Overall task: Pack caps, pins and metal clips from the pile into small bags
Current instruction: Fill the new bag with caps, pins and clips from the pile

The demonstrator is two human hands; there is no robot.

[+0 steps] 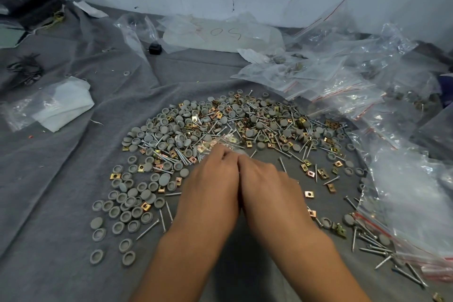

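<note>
Both forearms meet; left hand and right hand pinch a small clear plastic bag, fingers together. Flimsy, slippery film: grip its mouth edges.

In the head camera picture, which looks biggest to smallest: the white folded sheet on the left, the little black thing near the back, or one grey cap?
1. White folded sheet
2. Black thing
3. Grey cap

The black thing and cap look close; the cap is nearer, so that order is unsure.
</note>
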